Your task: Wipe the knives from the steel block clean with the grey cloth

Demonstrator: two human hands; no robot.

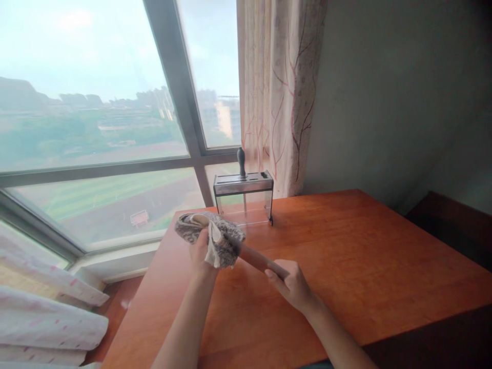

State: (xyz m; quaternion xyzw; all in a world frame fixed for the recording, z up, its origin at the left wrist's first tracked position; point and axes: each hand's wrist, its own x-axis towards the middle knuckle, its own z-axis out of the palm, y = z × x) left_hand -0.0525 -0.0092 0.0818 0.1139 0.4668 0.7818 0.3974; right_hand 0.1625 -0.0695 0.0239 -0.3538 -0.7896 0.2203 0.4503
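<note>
We see the right hand [292, 283] with its fingers curled around the near end of a brown handle [254, 257]. From this hand, the handle extends forward and leftward to the patterned cloth [227, 251], where its far end is hidden from us. The left hand [200, 257] is closed on this cloth, above the wooden table [353, 266].

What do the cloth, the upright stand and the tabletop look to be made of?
Cloth: soft fabric, matt, judging by its limp folds and mottled pattern.
Stand: see-through panels, so clear plastic or glass; the shiny grey top band is probably metal.
Tabletop: reddish-brown wood or wood-look veneer, smoothly finished, given its faint grain and soft sheen.
</note>
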